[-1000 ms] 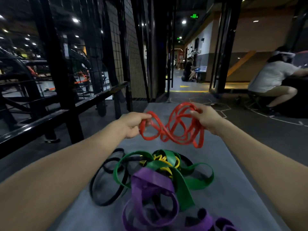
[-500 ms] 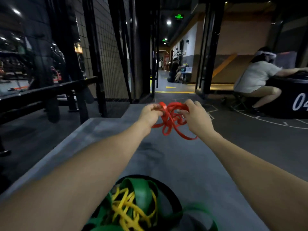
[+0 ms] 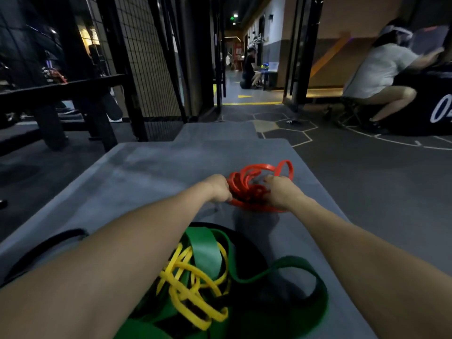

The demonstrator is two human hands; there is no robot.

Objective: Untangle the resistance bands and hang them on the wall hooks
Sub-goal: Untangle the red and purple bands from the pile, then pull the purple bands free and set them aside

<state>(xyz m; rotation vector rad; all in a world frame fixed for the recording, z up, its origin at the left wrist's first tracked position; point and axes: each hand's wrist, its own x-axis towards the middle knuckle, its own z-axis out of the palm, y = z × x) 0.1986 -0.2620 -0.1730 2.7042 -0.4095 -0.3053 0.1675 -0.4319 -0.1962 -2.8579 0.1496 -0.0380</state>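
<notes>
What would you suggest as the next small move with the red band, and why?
Probably draw the hands apart to open one loop. The left hand and right hand both grip the red resistance band, which is bunched in overlapping coils on the grey mat, apart from the green band and yellow band.

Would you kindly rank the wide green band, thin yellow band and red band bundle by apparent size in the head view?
1. Wide green band, largest.
2. Thin yellow band and red band bundle look alike; the yellow lies nearer the camera, so I won't rank them.
</notes>
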